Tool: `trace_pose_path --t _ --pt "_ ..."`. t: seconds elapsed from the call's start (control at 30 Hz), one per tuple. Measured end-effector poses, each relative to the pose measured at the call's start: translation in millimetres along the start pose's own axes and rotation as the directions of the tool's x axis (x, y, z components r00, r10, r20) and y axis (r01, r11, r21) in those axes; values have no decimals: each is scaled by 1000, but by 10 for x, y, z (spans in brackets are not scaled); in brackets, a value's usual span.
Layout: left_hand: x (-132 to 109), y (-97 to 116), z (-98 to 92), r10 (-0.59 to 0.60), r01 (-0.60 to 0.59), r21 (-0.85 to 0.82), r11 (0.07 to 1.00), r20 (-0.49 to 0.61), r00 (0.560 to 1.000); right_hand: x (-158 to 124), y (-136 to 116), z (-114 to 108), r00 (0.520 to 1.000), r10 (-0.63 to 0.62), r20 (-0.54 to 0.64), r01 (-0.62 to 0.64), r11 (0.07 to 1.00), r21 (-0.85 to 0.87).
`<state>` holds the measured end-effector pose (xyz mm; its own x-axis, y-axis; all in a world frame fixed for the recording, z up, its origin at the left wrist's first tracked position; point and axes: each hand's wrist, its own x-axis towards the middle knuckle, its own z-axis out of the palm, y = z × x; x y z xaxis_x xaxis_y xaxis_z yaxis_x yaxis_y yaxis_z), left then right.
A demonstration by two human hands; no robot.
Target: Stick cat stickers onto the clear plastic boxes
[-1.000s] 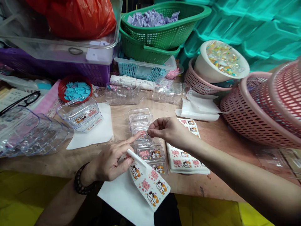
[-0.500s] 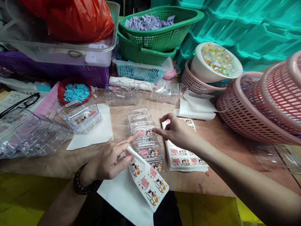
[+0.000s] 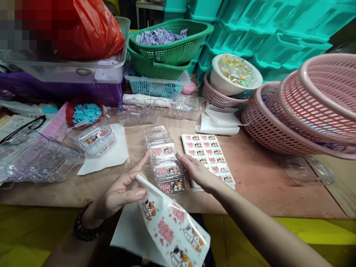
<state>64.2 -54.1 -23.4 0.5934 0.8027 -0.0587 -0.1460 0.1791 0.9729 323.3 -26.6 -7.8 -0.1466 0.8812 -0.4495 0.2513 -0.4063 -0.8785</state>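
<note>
My left hand (image 3: 122,191) pinches a sheet of cat-and-dog stickers (image 3: 169,226) between thumb and fingers, and its index finger stretches to the left side of a clear plastic case. White backing paper (image 3: 130,230) hangs below the sheet. On the table is a row of clear plastic cases (image 3: 168,171), several with a pink-lettered sticker on the front. My right hand (image 3: 196,170) is at the row's right side, fingers extended by the edge of a stickered case (image 3: 162,151); its lower fingers are partly hidden. Beside it lies a stack of sticker sheets (image 3: 207,148).
Stickered clear cases (image 3: 96,135) and more clear cases (image 3: 41,155) stand at left, near a red bowl of blue pieces (image 3: 85,113). Pink baskets (image 3: 267,126) crowd the right. Green baskets (image 3: 167,48) and a white bowl (image 3: 236,74) stand at the back.
My right hand has moved down from above the case front to the row's right side. A sticker lies on that case's front. The sticker sheet has swung toward me with my left hand.
</note>
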Motion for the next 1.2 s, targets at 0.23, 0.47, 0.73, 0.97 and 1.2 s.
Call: trace_pose_path --t 0.23,0.47,0.73,0.97,1.2 --pt "53 -186 319 -26 -25 -290 957 -173 985 56 -17 200 999 18 -31 -7 945 328" --pt "139 -370 381 -108 -56 -464 884 -320 941 49 -262 130 996 -57 -64 50 993 -110" --pt "86 -300 226 -164 -19 -613 790 -240 957 -87 -435 417 899 -436 -39 109 310 -945" --pt "-130 -252 98 -117 -167 -640 750 -377 919 -197 24 771 791 -607 81 191 118 -974" --pt "-184 -126 186 -21 -213 -459 862 -454 891 -283 -248 342 768 -635 79 413 398 -819"
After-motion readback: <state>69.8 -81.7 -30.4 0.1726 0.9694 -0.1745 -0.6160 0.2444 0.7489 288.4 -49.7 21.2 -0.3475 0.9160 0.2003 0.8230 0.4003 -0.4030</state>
